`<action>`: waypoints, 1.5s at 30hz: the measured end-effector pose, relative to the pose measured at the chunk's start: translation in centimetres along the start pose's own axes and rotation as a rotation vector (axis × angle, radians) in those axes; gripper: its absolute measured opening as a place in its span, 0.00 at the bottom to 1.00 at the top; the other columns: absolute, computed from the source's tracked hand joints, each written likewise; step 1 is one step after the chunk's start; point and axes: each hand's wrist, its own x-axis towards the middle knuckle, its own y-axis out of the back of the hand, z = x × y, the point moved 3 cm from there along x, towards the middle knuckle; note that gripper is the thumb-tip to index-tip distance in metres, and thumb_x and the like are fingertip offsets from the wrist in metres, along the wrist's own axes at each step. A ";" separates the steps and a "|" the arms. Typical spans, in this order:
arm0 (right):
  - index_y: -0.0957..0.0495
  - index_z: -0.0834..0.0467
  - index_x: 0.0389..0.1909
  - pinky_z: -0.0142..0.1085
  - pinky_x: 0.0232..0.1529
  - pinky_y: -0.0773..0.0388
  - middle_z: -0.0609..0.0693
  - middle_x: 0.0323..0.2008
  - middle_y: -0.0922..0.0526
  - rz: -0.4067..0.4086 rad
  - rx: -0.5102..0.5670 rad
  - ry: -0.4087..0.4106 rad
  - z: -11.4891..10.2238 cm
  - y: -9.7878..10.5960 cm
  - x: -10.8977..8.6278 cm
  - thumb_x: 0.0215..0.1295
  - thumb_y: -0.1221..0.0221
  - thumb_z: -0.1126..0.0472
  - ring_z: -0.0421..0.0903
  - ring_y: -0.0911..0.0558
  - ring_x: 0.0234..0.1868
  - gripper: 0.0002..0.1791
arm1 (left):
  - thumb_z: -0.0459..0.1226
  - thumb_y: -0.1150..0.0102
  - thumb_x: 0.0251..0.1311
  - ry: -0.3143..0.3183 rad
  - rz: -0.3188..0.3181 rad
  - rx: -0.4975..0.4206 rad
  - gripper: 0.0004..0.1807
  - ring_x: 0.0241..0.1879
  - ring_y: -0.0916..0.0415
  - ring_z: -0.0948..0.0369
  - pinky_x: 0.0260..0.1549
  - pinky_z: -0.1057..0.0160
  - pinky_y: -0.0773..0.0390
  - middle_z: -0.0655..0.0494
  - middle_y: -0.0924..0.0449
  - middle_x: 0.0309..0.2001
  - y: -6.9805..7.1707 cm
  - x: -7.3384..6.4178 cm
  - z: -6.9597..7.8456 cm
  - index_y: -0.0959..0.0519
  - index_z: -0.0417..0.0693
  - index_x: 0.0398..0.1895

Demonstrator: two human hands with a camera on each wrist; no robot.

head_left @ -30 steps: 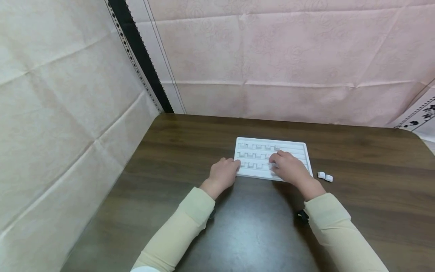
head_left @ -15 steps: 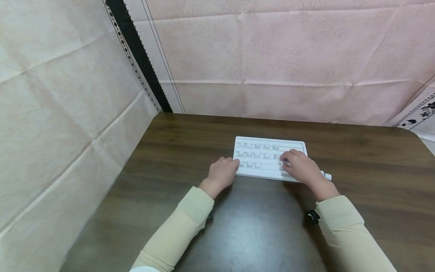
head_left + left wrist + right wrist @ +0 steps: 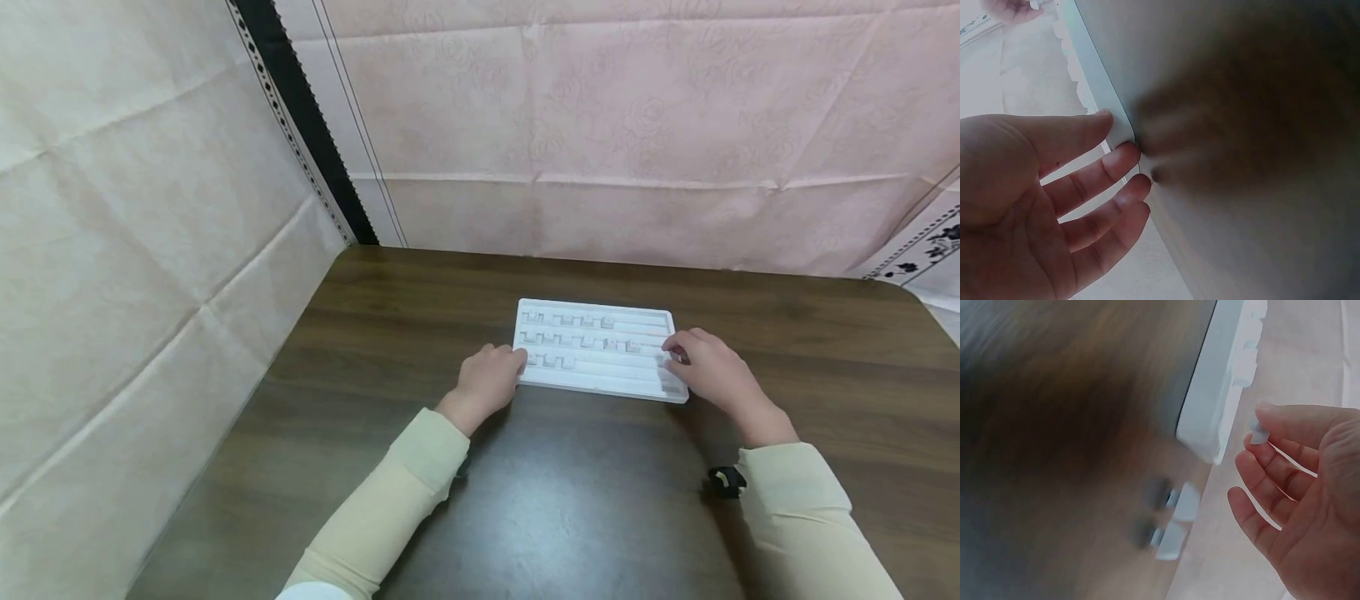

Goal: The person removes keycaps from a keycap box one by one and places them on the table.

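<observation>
A white tray (image 3: 600,385) with ridged rows lies on the table, bearing several small white pieces (image 3: 551,362) in three rows. My left hand (image 3: 487,379) grips the tray's near left corner; in the left wrist view the thumb lies on one side of the rim (image 3: 1107,94) and a fingertip on the other. My right hand (image 3: 716,375) is at the tray's right end. Between its thumb and index finger it pinches a small white piece (image 3: 1259,430), partly covered by the fingers.
Two loose white pieces (image 3: 1186,503) lie on the table beside the tray's right end, hidden behind my right hand in the head view. The brown wooden table (image 3: 420,292) meets pale cloth (image 3: 637,125) at the back and left.
My right hand has moved right, from over the lower row to the tray's right end. The lower row's rightmost piece is gone from its place. My left hand has stayed at the corner.
</observation>
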 end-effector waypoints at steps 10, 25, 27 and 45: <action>0.27 0.66 0.47 0.55 0.44 0.29 0.65 0.45 0.26 0.023 -0.013 -0.007 2.3 0.2 -0.7 0.63 0.47 0.61 0.57 0.27 0.43 0.16 | 0.39 0.47 0.62 -0.004 0.012 0.009 0.07 0.31 0.31 0.60 0.26 0.65 0.30 0.55 0.21 0.36 0.2 -0.1 0.0 0.24 0.52 0.42; 0.28 0.69 0.46 0.54 0.39 0.29 0.68 0.43 0.27 0.051 -0.030 -0.038 5.4 0.8 -2.0 0.61 0.46 0.62 0.58 0.28 0.38 0.16 | 0.40 0.46 0.62 -0.007 0.014 0.003 0.06 0.30 0.31 0.60 0.26 0.66 0.30 0.55 0.21 0.34 0.3 0.0 0.0 0.23 0.52 0.40; 0.28 0.69 0.46 0.56 0.40 0.30 0.69 0.44 0.27 0.043 -0.037 -0.051 5.7 0.8 -2.0 0.61 0.46 0.62 0.59 0.28 0.39 0.16 | 0.40 0.46 0.62 -0.007 0.014 0.000 0.06 0.30 0.31 0.60 0.26 0.66 0.30 0.55 0.21 0.34 0.3 -0.1 0.0 0.24 0.52 0.40; 0.25 0.68 0.45 0.52 0.35 0.30 0.68 0.42 0.26 -0.047 -0.053 -0.106 6.1 0.7 -1.5 0.60 0.46 0.61 0.59 0.27 0.38 0.16 | 0.39 0.48 0.63 -0.002 0.007 -0.013 0.05 0.30 0.32 0.60 0.25 0.66 0.32 0.55 0.22 0.34 0.4 -0.1 0.0 0.24 0.52 0.40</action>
